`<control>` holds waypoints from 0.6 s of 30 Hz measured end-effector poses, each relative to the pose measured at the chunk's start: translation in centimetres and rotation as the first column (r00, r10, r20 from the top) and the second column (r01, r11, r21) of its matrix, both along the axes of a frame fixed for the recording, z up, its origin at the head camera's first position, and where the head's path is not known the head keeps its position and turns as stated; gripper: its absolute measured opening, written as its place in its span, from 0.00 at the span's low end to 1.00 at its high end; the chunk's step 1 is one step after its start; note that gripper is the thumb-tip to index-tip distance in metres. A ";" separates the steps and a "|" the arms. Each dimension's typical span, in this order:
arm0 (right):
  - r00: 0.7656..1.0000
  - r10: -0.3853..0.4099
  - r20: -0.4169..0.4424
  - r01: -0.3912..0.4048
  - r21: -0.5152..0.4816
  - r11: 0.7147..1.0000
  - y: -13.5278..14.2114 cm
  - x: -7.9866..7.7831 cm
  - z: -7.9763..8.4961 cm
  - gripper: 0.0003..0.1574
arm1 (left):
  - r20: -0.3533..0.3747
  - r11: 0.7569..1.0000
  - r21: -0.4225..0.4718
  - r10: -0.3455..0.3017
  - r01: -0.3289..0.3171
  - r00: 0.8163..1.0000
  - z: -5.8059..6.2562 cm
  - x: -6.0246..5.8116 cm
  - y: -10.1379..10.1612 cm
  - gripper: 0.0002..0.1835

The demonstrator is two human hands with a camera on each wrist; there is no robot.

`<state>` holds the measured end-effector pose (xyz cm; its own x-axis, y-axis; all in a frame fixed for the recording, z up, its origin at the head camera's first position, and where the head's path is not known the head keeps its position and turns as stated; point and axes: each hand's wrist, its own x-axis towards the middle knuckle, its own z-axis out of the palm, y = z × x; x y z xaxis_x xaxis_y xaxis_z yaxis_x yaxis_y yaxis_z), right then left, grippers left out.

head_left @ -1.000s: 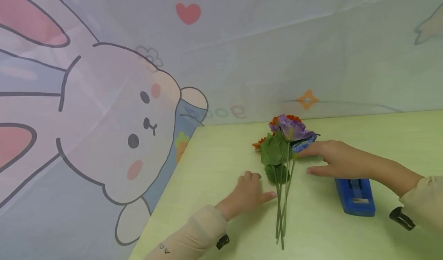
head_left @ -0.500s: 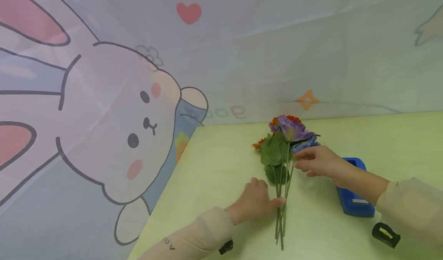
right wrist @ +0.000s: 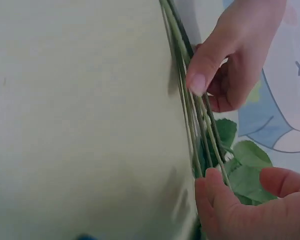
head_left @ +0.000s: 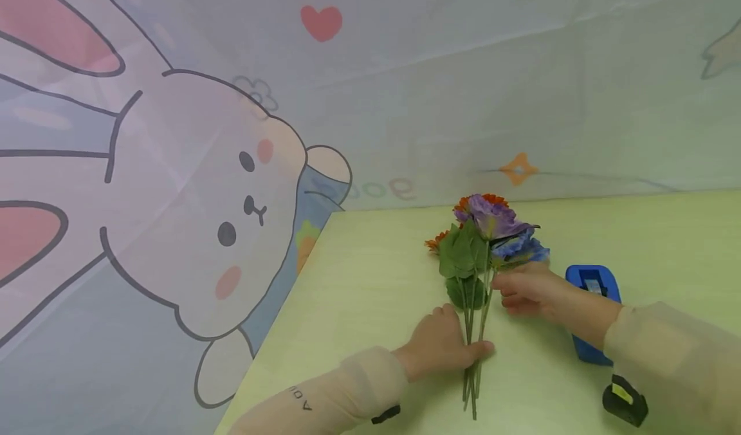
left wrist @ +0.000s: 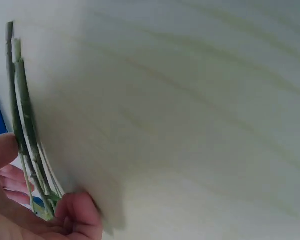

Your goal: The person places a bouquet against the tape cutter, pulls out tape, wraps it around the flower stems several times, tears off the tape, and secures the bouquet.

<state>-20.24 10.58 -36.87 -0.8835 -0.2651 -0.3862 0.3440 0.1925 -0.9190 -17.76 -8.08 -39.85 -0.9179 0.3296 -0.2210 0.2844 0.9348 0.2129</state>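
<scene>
Pinches the stems [left wrist: 21,100] with the left hand [head_left: 437,345], thumb laid across them, fingers curled on the side nearer the table's [head_left: 666,248] left edge. With the right hand [head_left: 529,290] ungripping, lays extended fingers against the stems just below the blue bloom [head_left: 518,249], thumb apart. Has the flowers [head_left: 466,251] lying between, heads toward the far edge. Partly hides a blue case [head_left: 611,288] behind the right forearm.

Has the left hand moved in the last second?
Yes: judged against the blue dispenser, the left hand has shifted right, and its thumb now crosses the stems.
</scene>
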 end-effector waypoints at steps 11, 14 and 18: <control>0.980 -0.140 0.139 0.160 -0.141 0.977 -2.1 0.3 -1.1 0.39 | 0.026 0.994 0.076 -0.082 0.080 0.996 0.4 0.4 0.6 0.23; 0.977 -0.156 0.148 0.179 -0.157 0.971 -2.4 0.2 -1.2 0.37 | 0.023 0.993 0.082 -0.081 0.079 0.996 0.4 0.3 0.7 0.22; 0.974 -0.169 0.152 0.195 -0.174 0.965 -2.8 0.2 -1.4 0.34 | 0.003 0.995 0.064 -0.080 0.080 0.997 0.1 0.2 0.8 0.21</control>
<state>-20.06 7.82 -38.29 -0.8666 -0.1830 -0.4643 0.4806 -0.0550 -0.8752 -17.53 -7.30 -39.74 -0.8870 0.4152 -0.2022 0.3562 0.8937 0.2728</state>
